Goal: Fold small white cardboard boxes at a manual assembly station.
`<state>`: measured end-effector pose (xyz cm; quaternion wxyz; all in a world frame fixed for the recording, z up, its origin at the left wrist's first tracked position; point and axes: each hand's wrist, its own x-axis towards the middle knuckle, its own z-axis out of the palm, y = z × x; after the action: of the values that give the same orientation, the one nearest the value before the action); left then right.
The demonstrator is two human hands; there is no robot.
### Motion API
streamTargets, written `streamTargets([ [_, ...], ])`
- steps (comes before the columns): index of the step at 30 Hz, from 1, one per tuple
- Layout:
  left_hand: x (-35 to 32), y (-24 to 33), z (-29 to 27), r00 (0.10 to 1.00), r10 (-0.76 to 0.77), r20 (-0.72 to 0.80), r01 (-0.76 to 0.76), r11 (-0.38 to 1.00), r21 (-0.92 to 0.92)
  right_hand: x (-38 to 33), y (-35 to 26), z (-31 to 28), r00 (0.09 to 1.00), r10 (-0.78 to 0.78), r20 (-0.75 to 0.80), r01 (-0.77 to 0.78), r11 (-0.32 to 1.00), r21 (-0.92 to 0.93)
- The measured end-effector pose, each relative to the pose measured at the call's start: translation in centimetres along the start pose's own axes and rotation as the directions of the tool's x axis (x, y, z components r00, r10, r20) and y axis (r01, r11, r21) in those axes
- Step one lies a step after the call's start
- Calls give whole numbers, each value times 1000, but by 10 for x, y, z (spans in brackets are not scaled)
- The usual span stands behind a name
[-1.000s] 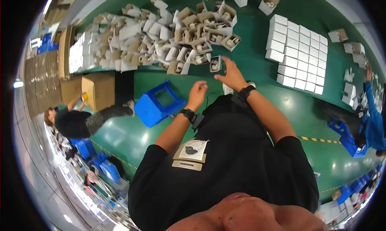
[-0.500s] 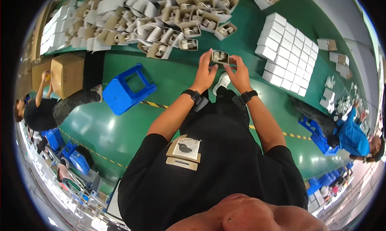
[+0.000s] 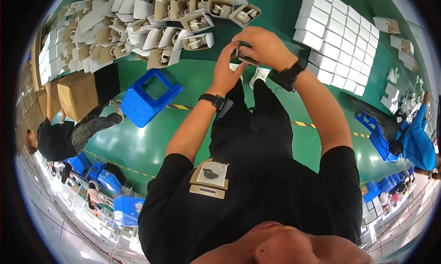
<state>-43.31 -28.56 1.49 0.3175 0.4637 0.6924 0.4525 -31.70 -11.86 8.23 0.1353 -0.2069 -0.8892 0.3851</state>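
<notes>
Cardboard: one small carton, apparently mid-handling near the green bench.
Open cartons heaped leftmost; small carton grasped at its side by left hand, partly covered by right hand, whose grip cannot be told; closed cartons stacked rightmost. Steady support seems called for.

Small box: cardboard, dull grey-brown on the parts that show, mostly covered by fingers.
Left side of the box: gripped by the left hand, the thumb near its near side.
Top and far side: the right hand bends over them, its fingers at the box.
Contents: hidden behind the right hand.
Pose: held up, its exact tilt unclear.
Place: between both hands, at the near edge of the green table.
</notes>
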Motion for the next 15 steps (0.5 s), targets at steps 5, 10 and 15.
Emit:
streamTargets([
  [5, -5, -4, -1, 992, -118, -33, 116, 990, -77, 5, -5, 13, 999, 20, 40, -17, 996, -85],
  [10, 6, 3, -1, 997, -20, -70, 13, 995, -100, -11, -3, 6, 988, 115, -102, -116, 993, -12],
  [15, 4, -2, 0, 999, -5, -47, 2, 998, -57, -20, -12, -7, 999, 51, 5, -49, 979, -198],
])
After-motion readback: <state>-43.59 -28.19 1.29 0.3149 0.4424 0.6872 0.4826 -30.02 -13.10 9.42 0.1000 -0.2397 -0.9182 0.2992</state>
